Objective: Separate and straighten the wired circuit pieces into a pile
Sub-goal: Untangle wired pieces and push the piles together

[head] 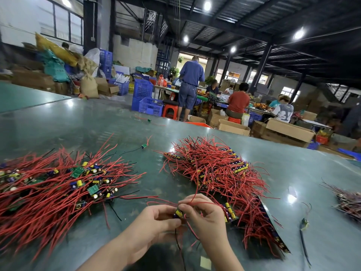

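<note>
A large, dim workshop with a dark steel roof and bright ceiling lamps holds stacked blue crates (143, 94), cardboard boxes (289, 130) and several people working at benches in the background. In front lies a wide, glossy green table (82, 122), which reflects the lamps. On its left side spreads a loose tangle of wired circuit pieces (58, 184) — red and black leads, green boards, yellow and purple capacitors. To the right lies a second heap (218, 173), its wires combed more in one direction, its near end running beside the right hand. A third, smaller heap (349, 202) is cut off by the right edge and blurred. A few single pieces lie apart, one (144, 146) between the two big heaps, another (304, 223) near the right front. Low in the middle, the left hand (156, 223) and the right hand (205, 214) meet, fingers curled, both pinching one circuit piece (178, 213) just above the table; its red wire (192, 199) arcs up over the right fingers — how the thin black lead below runs is hard to make out.
</note>
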The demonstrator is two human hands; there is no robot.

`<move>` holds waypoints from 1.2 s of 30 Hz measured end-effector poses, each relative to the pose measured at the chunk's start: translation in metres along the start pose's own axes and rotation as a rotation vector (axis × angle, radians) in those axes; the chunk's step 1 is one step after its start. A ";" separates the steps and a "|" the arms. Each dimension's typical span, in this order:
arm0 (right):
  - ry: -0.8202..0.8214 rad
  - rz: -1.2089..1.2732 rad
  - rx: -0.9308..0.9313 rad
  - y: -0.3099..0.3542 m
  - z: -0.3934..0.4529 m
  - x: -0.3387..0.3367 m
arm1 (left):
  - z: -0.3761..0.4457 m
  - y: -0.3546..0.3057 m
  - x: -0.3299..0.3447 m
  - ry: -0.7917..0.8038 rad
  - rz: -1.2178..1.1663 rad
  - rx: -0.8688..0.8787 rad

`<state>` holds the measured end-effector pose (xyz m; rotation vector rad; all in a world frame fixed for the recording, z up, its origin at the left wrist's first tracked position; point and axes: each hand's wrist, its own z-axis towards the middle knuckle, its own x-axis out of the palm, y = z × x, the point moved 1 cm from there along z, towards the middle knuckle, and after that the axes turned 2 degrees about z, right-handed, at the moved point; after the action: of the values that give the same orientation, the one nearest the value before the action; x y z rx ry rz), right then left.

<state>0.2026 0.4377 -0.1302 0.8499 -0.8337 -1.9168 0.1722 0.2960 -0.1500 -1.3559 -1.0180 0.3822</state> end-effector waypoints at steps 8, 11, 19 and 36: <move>-0.052 0.089 0.158 -0.001 -0.002 -0.002 | 0.000 0.001 0.006 0.094 -0.144 -0.104; -0.084 0.086 0.193 -0.001 -0.001 -0.004 | 0.001 0.001 0.005 0.110 -0.081 -0.099; -0.111 0.418 0.445 -0.006 0.000 -0.006 | -0.005 -0.006 0.006 0.172 0.250 0.094; -0.299 0.688 0.522 -0.011 0.011 -0.023 | -0.008 -0.026 -0.004 -0.038 0.447 0.196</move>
<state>0.1984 0.4653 -0.1281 0.4624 -1.6117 -1.2346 0.1681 0.2821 -0.1265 -1.3952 -0.6807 0.8225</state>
